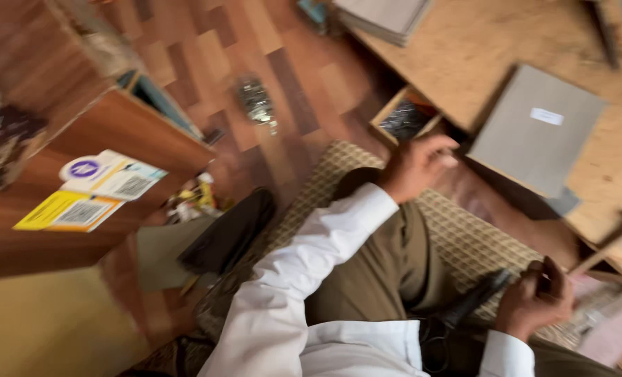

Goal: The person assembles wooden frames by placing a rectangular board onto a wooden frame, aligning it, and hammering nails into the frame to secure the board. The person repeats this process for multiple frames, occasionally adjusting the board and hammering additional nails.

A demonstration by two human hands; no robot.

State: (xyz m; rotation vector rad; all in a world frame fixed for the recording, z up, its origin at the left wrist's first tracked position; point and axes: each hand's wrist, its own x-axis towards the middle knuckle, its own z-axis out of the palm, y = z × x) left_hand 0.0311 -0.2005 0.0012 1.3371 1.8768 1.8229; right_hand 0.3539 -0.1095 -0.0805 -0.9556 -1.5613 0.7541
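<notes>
The small wooden box [406, 117] of dark metal bits sits on the floor at the edge of the low board [464, 49], just beyond the woven mat [464, 237]; the left hand [417, 166] hovers near it, fingers loosely curled and holding nothing that shows. The right hand [534, 300] grips a dark tool [475, 299] low by the knee. Judging from this, a good pick means steadying the blurred view and pinching from straight above the box

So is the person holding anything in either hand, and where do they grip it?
The right hand grips a dark tool at one end. The left hand reaches toward a small wooden box; whether it holds anything cannot be told.
</notes>
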